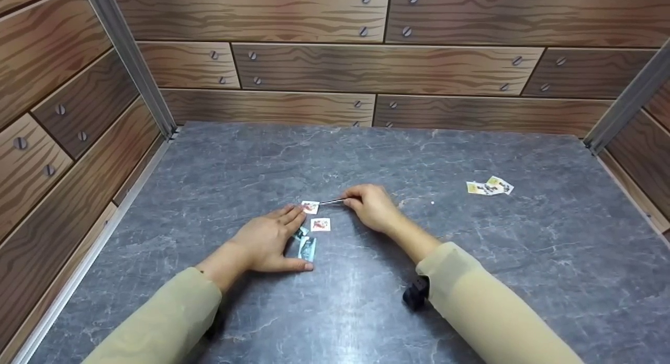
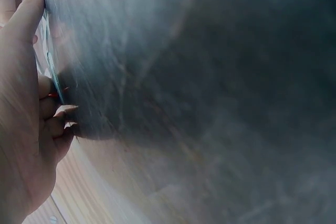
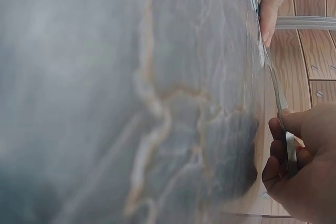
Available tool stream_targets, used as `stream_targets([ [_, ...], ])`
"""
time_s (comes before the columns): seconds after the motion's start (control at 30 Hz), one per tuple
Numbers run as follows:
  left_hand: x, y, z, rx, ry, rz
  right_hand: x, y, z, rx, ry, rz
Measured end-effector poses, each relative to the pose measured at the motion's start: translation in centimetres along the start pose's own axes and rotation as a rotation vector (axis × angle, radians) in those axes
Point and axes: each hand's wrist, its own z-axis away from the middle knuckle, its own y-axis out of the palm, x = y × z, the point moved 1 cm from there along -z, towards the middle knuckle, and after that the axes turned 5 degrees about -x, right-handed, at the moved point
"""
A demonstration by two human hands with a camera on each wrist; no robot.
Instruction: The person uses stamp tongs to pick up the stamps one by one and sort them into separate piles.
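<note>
My right hand (image 1: 372, 207) pinches slim metal tweezers (image 3: 281, 98) between thumb and fingers. The tweezers' tip points left and meets the edge of a small white card with a red print (image 1: 311, 207). With its fingers stretched out, my left hand (image 1: 269, 242) rests on the table, fingertips at that card's left side. A second white card with a red print (image 1: 321, 224) lies just below the first. Teal printed pieces (image 1: 308, 249) lie between the left thumb and fingers, partly hidden by the hand. In the left wrist view, the thumb (image 2: 26, 17) is beside a teal edge.
Two overlapping yellow and white cards (image 1: 489, 186) lie at the right of the grey marbled table (image 1: 251, 160). A tiny white speck (image 1: 433, 202) sits between them and the right hand. Wood-patterned walls (image 1: 387, 68) enclose the back and sides, with metal posts at the corners.
</note>
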Motion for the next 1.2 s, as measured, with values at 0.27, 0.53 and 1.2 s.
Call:
stream_targets([
  [0.27, -0.06, -0.05, 0.08, -0.004, 0.003, 0.001, -0.27, 0.1, 0.07, -0.021, -0.022, 0.013],
  [0.53, -0.07, -0.11, 0.06, -0.008, 0.004, -0.005, -0.22, -0.07, 0.11, -0.009, -0.023, 0.009],
  [1.2, -0.08, -0.13, 0.01, 0.013, -0.02, -0.043, -0.23, -0.21, 0.11, -0.032, 0.007, 0.028],
])
